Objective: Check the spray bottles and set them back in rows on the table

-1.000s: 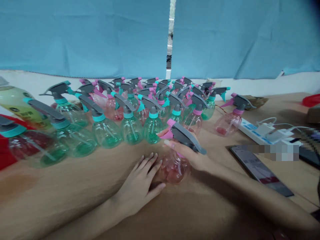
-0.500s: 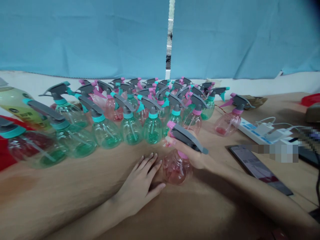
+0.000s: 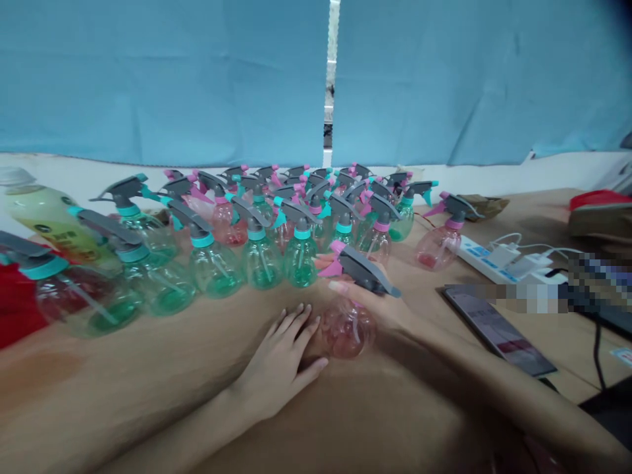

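Note:
A pink spray bottle [image 3: 348, 332] with a grey and pink trigger head stands on the table in front of me. My right hand [image 3: 368, 296] is wrapped round its neck just under the head, partly hiding the collar; the pink trigger sticks out to the left above the fingers. My left hand [image 3: 284, 355] lies palm down on the wooden tabletop [image 3: 162, 375], fingers spread, close to the left side of this bottle. Behind both hands stand several green spray bottles [image 3: 301, 262] and pink ones, each with a grey head.
At the left is a large bottle with yellowish contents [image 3: 54, 217], near something red [image 3: 20, 306]. To the right lie a phone [image 3: 498, 329] and a white power strip [image 3: 486, 259] with plugs and cables. One pink spray bottle [image 3: 437, 247] stands apart beside the strip. A blue cloth [image 3: 197, 79] hangs behind.
The fingers of my right hand sit lower, so the pink trigger now shows. My left hand stays flat on the table. The view has shifted slightly.

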Demonstrator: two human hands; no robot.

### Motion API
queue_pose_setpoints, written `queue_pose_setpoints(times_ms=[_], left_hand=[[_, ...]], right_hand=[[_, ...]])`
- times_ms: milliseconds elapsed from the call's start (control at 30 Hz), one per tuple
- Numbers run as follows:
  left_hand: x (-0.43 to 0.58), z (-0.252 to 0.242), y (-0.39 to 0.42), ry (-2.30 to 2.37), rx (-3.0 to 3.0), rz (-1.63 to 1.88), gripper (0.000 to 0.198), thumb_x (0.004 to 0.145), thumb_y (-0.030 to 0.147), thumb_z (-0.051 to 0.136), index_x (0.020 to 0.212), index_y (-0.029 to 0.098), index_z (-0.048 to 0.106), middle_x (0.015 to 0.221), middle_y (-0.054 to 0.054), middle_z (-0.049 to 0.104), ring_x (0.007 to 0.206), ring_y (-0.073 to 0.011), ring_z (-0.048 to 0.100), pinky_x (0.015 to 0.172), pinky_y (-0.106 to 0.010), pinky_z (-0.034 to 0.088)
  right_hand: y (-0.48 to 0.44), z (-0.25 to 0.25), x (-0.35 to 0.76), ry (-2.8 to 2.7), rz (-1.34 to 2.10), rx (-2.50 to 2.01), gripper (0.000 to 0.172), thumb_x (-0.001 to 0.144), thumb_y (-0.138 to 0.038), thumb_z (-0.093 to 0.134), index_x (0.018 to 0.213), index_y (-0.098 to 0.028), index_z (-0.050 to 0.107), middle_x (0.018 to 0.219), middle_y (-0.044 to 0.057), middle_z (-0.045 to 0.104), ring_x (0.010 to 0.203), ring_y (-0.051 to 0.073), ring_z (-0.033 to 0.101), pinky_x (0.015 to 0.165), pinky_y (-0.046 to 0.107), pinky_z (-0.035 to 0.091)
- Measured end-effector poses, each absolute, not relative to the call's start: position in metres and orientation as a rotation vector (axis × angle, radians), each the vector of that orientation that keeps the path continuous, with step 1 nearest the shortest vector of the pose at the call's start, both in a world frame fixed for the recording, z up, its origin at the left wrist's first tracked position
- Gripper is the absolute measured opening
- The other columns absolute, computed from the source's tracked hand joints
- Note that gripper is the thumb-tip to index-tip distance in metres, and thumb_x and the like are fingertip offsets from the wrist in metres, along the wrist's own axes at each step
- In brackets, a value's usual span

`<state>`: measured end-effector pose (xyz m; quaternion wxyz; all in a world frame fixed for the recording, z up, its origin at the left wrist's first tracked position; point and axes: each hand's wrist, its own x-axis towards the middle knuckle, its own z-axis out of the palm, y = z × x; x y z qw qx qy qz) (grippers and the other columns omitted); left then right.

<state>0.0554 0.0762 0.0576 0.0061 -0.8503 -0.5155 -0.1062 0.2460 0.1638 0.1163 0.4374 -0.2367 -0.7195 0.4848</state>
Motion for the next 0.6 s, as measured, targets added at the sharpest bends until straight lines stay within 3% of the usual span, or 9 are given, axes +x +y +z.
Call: queue_pose_setpoints(times_ms=[133,267,400,600], left_hand=[[0.055,0.056,0.077,-1.608,-2.651,-0.342,0.061,0.092,0.055,0.038,0.135,0.013,0.044,0.144,-0.016,0.041,0.133,-0.0299,0.038,0.108,-0.051,0.031],[0.056,0.055,0.077,-1.600,-2.643,-0.327,0.061,0.092,0.055,0.036,0.135,0.012,0.044,0.144,-0.017,0.041,0.133,-0.0298,0.037,0.108,-0.051,0.030],[0.055,0.053,0.078,-1.575,-2.633,-0.334,0.061,0.093,0.054,0.036,0.135,0.011,0.044,0.144,-0.017,0.042,0.133,-0.0302,0.038,0.108,-0.051,0.031],[0.052,0.050,0.080,-1.534,-2.603,-0.404,0.060,0.093,0.053,0.038,0.133,0.010,0.047,0.141,-0.018,0.046,0.131,-0.0305,0.041,0.106,-0.051,0.034]], right_hand=[[0.165,0.113,0.257,-1.835,1.118,-0.691,0.032,0.075,-0.045,0.068,0.101,-0.027,0.066,0.080,0.001,0.067,0.074,0.020,0.062,0.068,0.038,0.053],[0.161,0.126,0.267,-1.935,0.991,-0.722,0.030,0.071,-0.044,0.071,0.096,-0.028,0.066,0.076,0.000,0.063,0.067,0.018,0.056,0.060,0.035,0.050],[0.146,0.144,0.271,-2.046,0.833,-0.779,0.032,0.066,-0.042,0.076,0.092,-0.027,0.065,0.081,0.001,0.063,0.072,0.019,0.058,0.066,0.037,0.051],[0.138,0.149,0.281,-2.206,0.491,-0.852,0.027,0.075,-0.039,0.070,0.094,-0.020,0.064,0.089,0.005,0.066,0.082,0.022,0.060,0.079,0.041,0.048]])
